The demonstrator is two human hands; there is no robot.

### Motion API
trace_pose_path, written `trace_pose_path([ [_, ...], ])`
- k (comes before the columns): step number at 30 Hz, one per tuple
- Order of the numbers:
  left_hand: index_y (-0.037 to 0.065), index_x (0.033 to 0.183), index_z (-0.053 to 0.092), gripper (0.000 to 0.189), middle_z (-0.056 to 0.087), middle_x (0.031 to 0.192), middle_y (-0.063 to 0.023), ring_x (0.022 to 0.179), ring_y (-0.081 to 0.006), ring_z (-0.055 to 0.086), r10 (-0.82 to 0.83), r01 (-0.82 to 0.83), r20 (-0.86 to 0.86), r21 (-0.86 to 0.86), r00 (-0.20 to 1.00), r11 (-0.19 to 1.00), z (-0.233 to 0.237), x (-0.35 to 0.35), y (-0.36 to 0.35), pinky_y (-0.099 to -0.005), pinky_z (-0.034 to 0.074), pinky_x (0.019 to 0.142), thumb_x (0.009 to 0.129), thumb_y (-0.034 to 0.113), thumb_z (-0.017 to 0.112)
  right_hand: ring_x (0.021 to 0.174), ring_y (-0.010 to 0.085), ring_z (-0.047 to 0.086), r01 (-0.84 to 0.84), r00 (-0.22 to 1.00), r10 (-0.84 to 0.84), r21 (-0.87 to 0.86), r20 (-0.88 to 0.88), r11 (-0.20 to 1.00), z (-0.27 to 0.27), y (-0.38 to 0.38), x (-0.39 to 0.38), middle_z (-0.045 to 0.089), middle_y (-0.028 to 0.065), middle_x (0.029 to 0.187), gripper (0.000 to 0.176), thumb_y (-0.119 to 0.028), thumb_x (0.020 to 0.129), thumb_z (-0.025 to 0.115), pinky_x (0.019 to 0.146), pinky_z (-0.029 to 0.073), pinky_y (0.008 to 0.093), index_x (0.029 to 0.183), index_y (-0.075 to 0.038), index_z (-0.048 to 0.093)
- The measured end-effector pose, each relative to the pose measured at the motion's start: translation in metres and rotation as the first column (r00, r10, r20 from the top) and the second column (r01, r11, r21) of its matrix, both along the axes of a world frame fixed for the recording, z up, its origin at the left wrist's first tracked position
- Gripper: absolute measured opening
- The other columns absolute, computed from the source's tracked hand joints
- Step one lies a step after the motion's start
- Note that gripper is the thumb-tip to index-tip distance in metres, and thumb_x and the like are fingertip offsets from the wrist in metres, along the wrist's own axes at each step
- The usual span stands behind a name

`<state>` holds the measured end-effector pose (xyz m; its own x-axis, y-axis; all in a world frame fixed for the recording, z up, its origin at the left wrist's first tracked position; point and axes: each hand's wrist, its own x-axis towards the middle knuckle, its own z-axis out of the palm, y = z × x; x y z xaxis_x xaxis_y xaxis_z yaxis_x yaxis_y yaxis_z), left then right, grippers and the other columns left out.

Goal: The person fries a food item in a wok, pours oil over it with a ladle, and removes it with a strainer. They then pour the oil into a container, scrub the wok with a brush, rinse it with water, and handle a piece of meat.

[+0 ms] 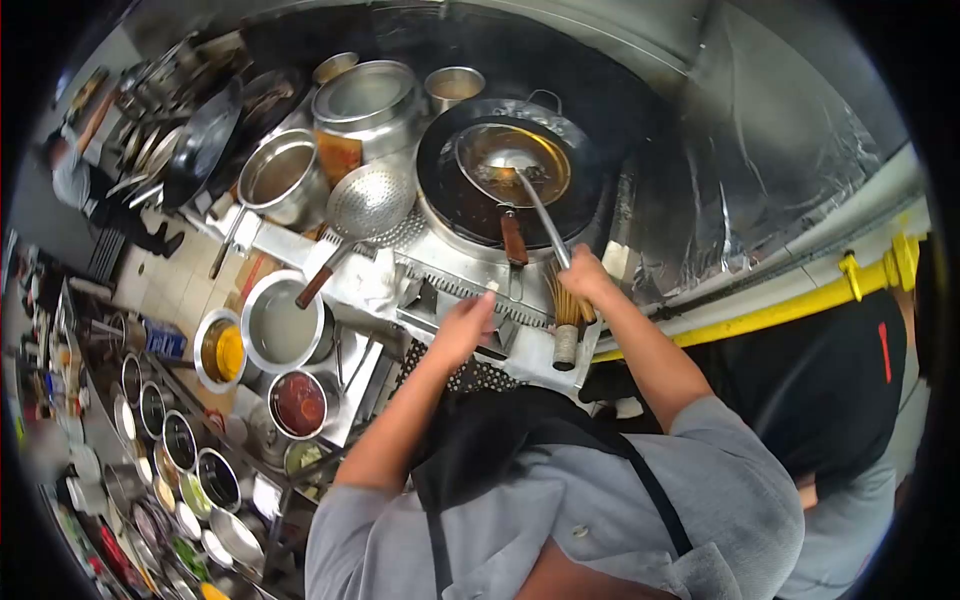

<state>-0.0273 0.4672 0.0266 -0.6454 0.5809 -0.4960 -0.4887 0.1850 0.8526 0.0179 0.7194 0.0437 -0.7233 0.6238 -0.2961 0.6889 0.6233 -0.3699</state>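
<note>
My right hand (pixel 585 276) is closed around the end of a long metal ladle (pixel 541 212). The ladle's bowl rests within a round strainer (pixel 460 165) with a wooden handle. That strainer sits in a large black wok (pixel 436 190), where amber liquid shows. My left hand (pixel 464 328) hovers over the front edge of the stove, left of the wok, its fingers loosely bent and apart with nothing visible in them. Just below my right hand stands a bamboo wok brush (pixel 566 335). A perforated skimmer (pixel 371 204) with a wooden handle lies left of the wok.
Left of the stove are a saucepan (pixel 283 180), a lidded pot (pixel 365 95) and a bowl of pale liquid (pixel 285 322). Several ingredient containers (pixel 180 440) fill the lower left. A yellow pipe (pixel 760 312) runs along the right. Another person (pixel 850 400) stands close at right.
</note>
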Motion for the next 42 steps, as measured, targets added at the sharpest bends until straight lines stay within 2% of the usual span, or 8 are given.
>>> trace_pose_path([
  [3, -0.002, 0.121, 0.041, 0.063, 0.05, 0.113, -0.0168, 0.095, -0.0268, 0.053, 0.03, -0.044, 0.344, 0.032, 0.938, 0.999, 0.001, -0.041, 0.069, -0.0395, 0.046, 0.078, 0.086, 0.049, 0.05, 0.101, 0.0406, 0.054, 0.085, 0.97, -0.085, -0.008, -0.23, 0.996, -0.006, 0.005, -0.005, 0.057, 0.0281, 0.102, 0.035, -0.012, 0.072, 0.053, 0.088, 0.043, 0.0416, 0.103, 0.004, 0.051],
  [6, 0.0, 0.117, 0.04, 0.059, 0.052, 0.102, -0.0165, 0.093, -0.0289, 0.053, -0.128, -0.049, 0.439, 0.372, 0.889, 0.927, -0.008, -0.066, 0.107, -0.0415, 0.047, 0.08, 0.086, 0.049, 0.05, 0.098, 0.0407, 0.054, 0.113, 0.932, -0.114, -0.021, -0.344, 0.993, 0.018, -0.005, 0.002, 0.058, 0.027, 0.096, 0.029, -0.013, 0.072, 0.055, 0.086, 0.043, 0.0413, 0.096, 0.003, 0.056],
  [8, 0.001, 0.114, 0.039, 0.057, 0.051, 0.099, -0.016, 0.091, -0.0288, 0.053, -0.109, -0.072, 0.474, 0.347, 0.874, 0.935, 0.01, -0.071, 0.121, -0.0424, 0.048, 0.077, 0.085, 0.048, 0.05, 0.097, 0.0411, 0.054, 0.128, 0.908, -0.137, -0.05, -0.395, 0.991, 0.042, -0.011, 0.0, 0.059, 0.027, 0.094, 0.028, -0.014, 0.072, 0.055, 0.087, 0.043, 0.0409, 0.095, 0.003, 0.056],
  [11, 0.001, 0.107, 0.037, 0.052, 0.05, 0.094, -0.0162, 0.082, -0.0275, 0.055, -0.1, -0.134, 0.61, 0.326, 0.786, 0.936, 0.025, -0.099, 0.137, -0.0424, 0.053, 0.069, 0.084, 0.045, 0.052, 0.051, 0.0216, 0.057, 0.203, 0.827, -0.408, -0.472, -0.387, 0.858, 0.082, -0.016, -0.005, 0.058, 0.0134, 0.07, 0.023, -0.013, 0.08, 0.057, 0.042, 0.046, 0.0337, 0.095, 0.005, 0.053],
  [13, 0.0, 0.106, 0.037, 0.049, 0.05, 0.094, -0.017, 0.076, -0.0268, 0.056, -0.112, -0.226, 0.853, 0.258, 0.51, 0.939, 0.038, -0.119, 0.148, -0.041, 0.055, 0.067, 0.085, 0.041, 0.053, 0.041, 0.0104, 0.047, 0.166, 0.756, -0.481, -0.581, -0.444, 0.797, 0.089, -0.01, -0.01, 0.051, 0.0064, 0.064, 0.025, -0.012, 0.082, 0.056, 0.03, 0.036, 0.0262, 0.096, 0.007, 0.05],
  [19, 0.003, 0.075, 0.039, 0.018, 0.043, 0.059, -0.004, 0.048, -0.0153, 0.045, -0.139, -0.116, 0.664, 0.325, 0.734, 0.939, 0.029, -0.154, 0.159, -0.0277, 0.046, 0.047, 0.092, 0.009, 0.042, 0.042, 0.0123, 0.047, 0.146, 0.775, -0.473, -0.609, -0.419, 0.779, 0.106, -0.007, -0.002, 0.049, 0.0057, 0.063, 0.026, -0.011, 0.083, 0.057, 0.032, 0.038, 0.0278, 0.096, 0.009, 0.047],
  [35, -0.006, 0.086, 0.044, 0.015, 0.045, 0.063, -0.0034, 0.051, -0.0114, 0.042, -0.278, 0.146, 0.485, 0.292, 0.829, 0.945, 0.048, -0.156, 0.061, -0.0234, 0.04, 0.048, 0.091, 0.008, 0.041, 0.04, 0.0154, 0.048, 0.093, 0.84, -0.364, -0.554, -0.402, 0.828, 0.085, -0.002, -0.014, 0.05, 0.0074, 0.056, 0.019, -0.01, 0.081, 0.058, 0.033, 0.04, 0.0314, 0.072, 0.004, 0.05],
  [42, -0.002, 0.081, 0.051, 0.012, 0.049, 0.062, -0.005, 0.05, -0.0151, 0.048, -0.298, 0.283, 0.05, 0.2, 0.953, 0.938, 0.063, -0.146, 0.044, -0.0288, 0.042, 0.048, 0.086, 0.008, 0.049, 0.038, 0.0146, 0.047, 0.084, 0.763, -0.416, -0.563, -0.494, 0.822, 0.086, -0.027, 0.004, 0.049, 0.0058, 0.055, 0.016, -0.012, 0.082, 0.057, 0.033, 0.036, 0.0304, 0.073, 0.001, 0.051],
])
